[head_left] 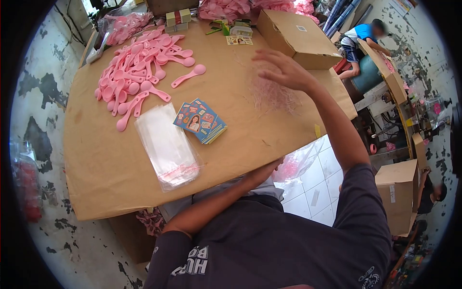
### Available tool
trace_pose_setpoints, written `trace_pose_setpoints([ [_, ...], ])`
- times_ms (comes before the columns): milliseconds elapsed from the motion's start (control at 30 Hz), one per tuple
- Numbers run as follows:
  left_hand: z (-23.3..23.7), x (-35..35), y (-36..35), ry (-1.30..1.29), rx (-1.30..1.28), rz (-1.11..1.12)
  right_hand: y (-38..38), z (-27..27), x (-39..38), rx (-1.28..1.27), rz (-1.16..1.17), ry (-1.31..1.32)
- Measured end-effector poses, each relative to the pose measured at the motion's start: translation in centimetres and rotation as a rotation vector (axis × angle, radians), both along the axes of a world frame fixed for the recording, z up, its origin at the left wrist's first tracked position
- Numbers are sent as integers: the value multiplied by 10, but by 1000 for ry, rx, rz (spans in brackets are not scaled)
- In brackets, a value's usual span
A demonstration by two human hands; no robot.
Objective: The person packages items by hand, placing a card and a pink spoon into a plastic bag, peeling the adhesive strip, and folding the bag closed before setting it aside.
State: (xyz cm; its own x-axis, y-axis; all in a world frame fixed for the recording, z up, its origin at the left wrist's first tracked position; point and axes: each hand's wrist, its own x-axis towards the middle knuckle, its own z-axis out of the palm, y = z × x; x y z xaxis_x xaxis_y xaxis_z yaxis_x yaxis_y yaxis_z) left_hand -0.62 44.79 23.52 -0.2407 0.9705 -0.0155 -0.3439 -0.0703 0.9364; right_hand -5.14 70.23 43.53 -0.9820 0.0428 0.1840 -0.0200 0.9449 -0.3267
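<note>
Head camera: the right hand (pixel 281 72) is at the pink shreds (pixel 275 96) on the tabletop (pixel 106 168), its grip wide and seemingly empty; contact is unclear. The left hand (pixel 275 164) is half hidden at the near edge, so I cannot tell its grip. The card stack (pixel 199 120) overlaps clear sleeves (pixel 168 147), pink spoons (pixel 126 76) heaped beyond, probably keeping each kind within reach.
</note>
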Motion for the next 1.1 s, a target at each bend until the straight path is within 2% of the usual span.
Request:
trace_pose_setpoints([
  [133,4,0,-3,58,-28,20,15,-24,-36,-16,-250,36],
  [167,9,-2,-5,125,-61,17,20,-31,-42,-14,-244,38],
  [233,13,-2,-6,186,-93,19,22,-39,-49,-59,-374,-66],
  [333,10,0,-6,171,-18,52,11,-38,-34,13,-372,-165],
  [467,7,-5,-8,212,-32,1,-14,-20,-1,92,-261,-181],
  [533,8,-7,-8,244,-52,-46,-30,11,9,-166,-252,-289],
  [567,8,-8,-8,262,-67,-55,-28,10,8,-168,-256,-289],
  [633,6,-6,-11,282,-84,-70,-19,7,1,-92,-284,-77],
  [667,6,-5,-11,296,-100,-63,-13,4,-6,-92,-286,-74],
  [733,5,-5,-11,315,-115,-49,1,-8,-30,-141,-205,-12],
  [867,5,-4,-11,354,-88,-11,20,-33,-77,-55,-82,8],
  [933,12,-7,-12,352,-86,9,15,-29,-88,1,74,-96],
  [1000,19,-12,-13,208,-116,-79,10,-26,-84,24,102,-136],
  [1100,13,-10,-10,55,-37,-73,0,-11,-54,39,124,-256],
])
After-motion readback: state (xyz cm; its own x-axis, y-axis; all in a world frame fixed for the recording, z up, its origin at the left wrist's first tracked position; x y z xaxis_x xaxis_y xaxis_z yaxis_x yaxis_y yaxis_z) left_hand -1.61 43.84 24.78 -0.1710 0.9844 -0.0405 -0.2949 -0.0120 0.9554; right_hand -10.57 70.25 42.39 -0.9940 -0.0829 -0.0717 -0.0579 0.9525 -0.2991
